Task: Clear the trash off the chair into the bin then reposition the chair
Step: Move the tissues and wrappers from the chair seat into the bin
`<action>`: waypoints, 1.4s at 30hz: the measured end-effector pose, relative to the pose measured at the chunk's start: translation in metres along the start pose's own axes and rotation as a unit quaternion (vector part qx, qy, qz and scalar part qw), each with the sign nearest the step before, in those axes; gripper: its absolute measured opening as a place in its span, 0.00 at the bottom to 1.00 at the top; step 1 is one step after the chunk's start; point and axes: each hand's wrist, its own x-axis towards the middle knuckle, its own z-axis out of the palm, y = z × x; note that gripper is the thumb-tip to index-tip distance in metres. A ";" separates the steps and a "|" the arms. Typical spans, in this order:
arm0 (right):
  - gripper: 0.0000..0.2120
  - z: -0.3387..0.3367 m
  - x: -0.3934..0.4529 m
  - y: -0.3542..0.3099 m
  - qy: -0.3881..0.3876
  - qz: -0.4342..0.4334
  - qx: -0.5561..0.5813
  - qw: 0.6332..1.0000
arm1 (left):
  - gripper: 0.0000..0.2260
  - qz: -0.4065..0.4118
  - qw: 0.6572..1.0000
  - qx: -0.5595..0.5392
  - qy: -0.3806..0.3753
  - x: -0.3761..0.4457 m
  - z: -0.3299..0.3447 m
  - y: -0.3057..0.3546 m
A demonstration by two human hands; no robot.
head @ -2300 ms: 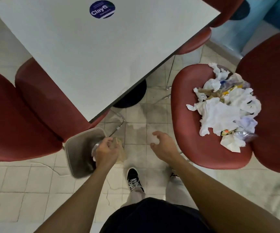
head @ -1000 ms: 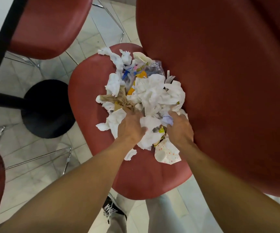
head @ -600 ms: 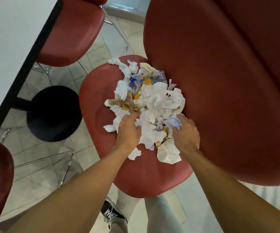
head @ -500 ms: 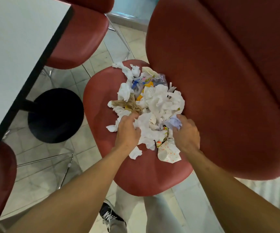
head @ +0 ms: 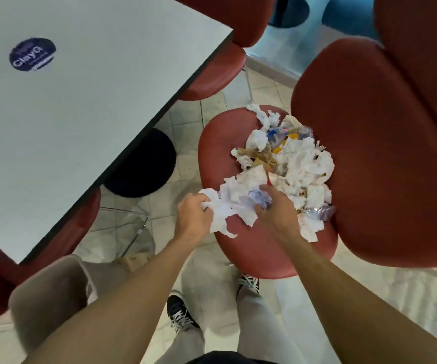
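Head view is showing the grey bin (head: pixel 49 290) sitting nearest on the tiled floor, under the worktop (head: pixel 86 106) corner. Further out, the left hand (head: pixel 193 216) is clutching crumpled white tissue (head: pixel 220 206) at the red chair (head: pixel 259 248) seat's front edge, while the right hand (head: pixel 275 208) is gripping a lilac scrap (head: pixel 258 197). Beyond them, the trash pile (head: pixel 291 164) is lying on the seat against the backrest.
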 end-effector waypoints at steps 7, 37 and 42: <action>0.14 0.099 -0.062 -0.072 -0.092 -0.081 -0.001 0.992 | 0.09 -0.115 0.990 -0.022 0.078 -0.055 -0.085 -0.117; 0.21 0.299 -0.189 -0.215 -0.295 -0.235 -0.111 0.919 | 0.13 -0.311 0.926 -0.141 0.161 -0.158 -0.205 -0.345; 0.30 0.290 -0.192 -0.222 -0.319 -0.237 -0.085 0.914 | 0.14 -0.314 0.928 -0.115 0.165 -0.157 -0.204 -0.345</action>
